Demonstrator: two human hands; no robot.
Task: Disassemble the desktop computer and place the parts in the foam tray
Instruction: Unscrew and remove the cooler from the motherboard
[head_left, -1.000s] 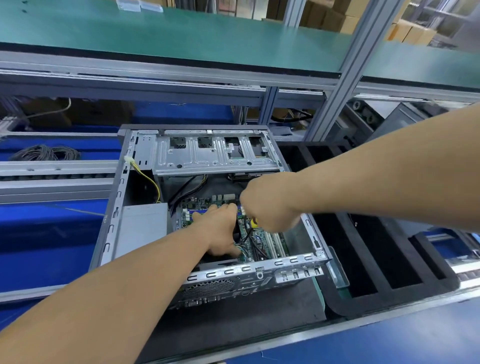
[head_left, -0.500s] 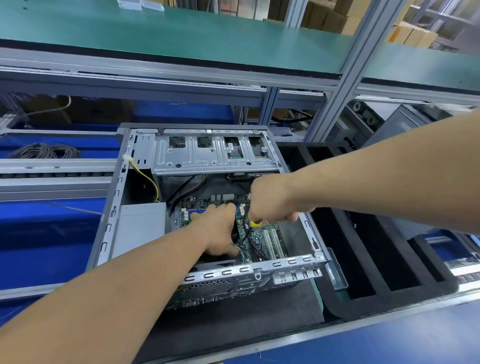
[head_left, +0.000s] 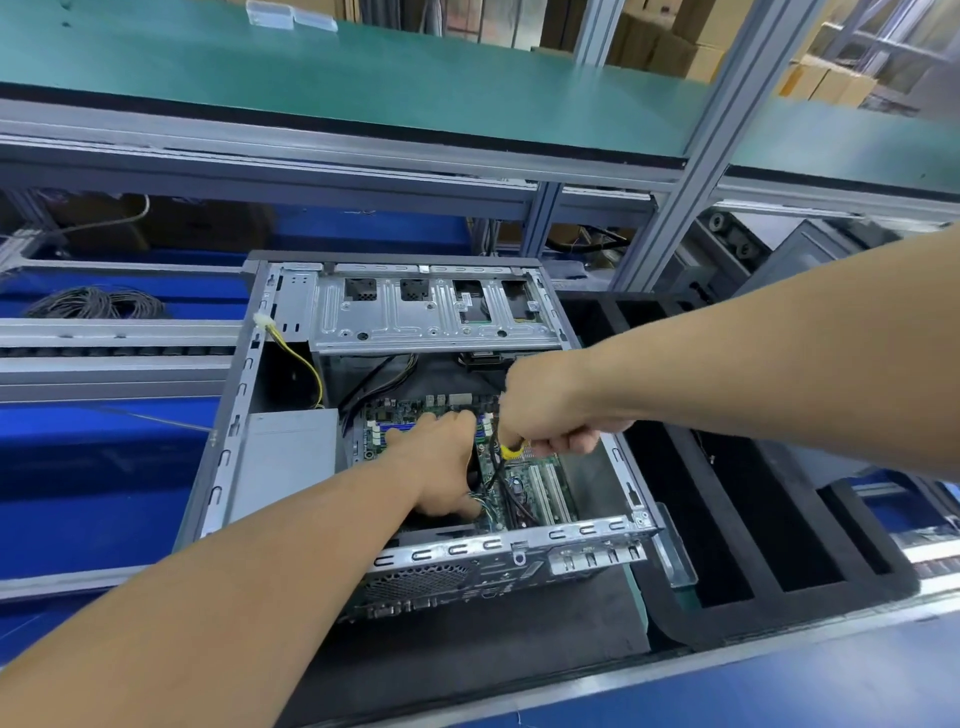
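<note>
- Inside the open computer case (head_left: 415, 332), the right hand (head_left: 550, 410) is curled into a fist round a yellow-tipped tool (head_left: 511, 451), held just above the motherboard (head_left: 524, 488)
- the left hand (head_left: 441, 467) reaches down beside it, fingers bent onto a dark part; whether they clasp it I cannot tell
- the black foam tray (head_left: 779, 499) lies right of the case, touching it

The desktop computer (head_left: 291, 457) lies open on its side — green motherboard (head_left: 514, 488) exposed; the black foam tray (head_left: 769, 519) sits just right.

No lettering anywhere is clear enough to read.
</note>
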